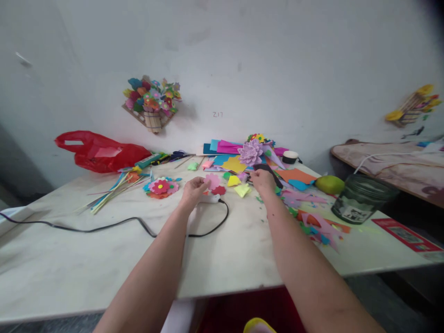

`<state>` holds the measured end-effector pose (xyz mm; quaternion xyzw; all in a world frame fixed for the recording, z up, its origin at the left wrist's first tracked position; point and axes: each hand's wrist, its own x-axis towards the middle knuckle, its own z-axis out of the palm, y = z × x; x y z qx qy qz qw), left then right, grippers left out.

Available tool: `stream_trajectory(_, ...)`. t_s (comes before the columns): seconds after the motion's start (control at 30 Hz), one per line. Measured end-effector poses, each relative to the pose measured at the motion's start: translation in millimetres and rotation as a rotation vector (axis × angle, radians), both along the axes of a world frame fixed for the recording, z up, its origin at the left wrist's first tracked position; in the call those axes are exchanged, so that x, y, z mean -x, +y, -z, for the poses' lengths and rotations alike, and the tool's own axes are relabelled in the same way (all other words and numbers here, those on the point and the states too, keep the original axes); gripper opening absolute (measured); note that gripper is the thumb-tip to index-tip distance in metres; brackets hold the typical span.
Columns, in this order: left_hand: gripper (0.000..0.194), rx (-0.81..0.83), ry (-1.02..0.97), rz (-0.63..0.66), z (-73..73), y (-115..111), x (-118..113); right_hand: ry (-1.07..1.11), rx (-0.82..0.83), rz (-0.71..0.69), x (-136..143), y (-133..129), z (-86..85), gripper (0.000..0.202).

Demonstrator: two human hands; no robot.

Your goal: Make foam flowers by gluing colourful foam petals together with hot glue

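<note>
My left hand [194, 190] pinches the edge of a pink scalloped flower cutout [212, 181], held just above the table. Below and beside it lie a dark red flower cutout [218, 190] and a white tool, probably a glue gun [210, 199], joined to a black cord. My right hand [262, 180] is at the front of the craft pile, its fingers curled together; what they hold, if anything, I cannot make out. A dark strip [271, 175] lies right by it. Yellow folded pieces [242, 190] rest between my hands. Stacked flower cutouts [161, 187] lie to the left.
At the back left sits a red plastic bag [104, 152], with thin sticks [113, 192] before it. Coloured sheets [225, 147] and a lilac flower [250, 152] lie at the back. Scraps [317, 229], a green jar [362, 199] and a yellow-green fruit [329, 184] occupy the right.
</note>
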<state>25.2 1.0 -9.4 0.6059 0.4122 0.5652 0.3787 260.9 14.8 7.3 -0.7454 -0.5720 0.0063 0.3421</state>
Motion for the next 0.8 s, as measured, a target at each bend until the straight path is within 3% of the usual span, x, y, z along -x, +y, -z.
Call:
stream_trajectory(0.1,0.030,0.018,-0.048,0.017,0.4,1,0,0.028,0.008,0.041,2,-1,0.6,0.029)
stream_trajectory(0.3,0.034,0.062,-0.159,0.086,-0.8,1,-2,0.029,0.038,-0.009,2,3,4.8,0.034)
stream_trajectory(0.8,0.034,0.098,-0.190,0.126,-2.5,-3,-3,-0.062,0.100,-0.042,19,6,13.2,0.036)
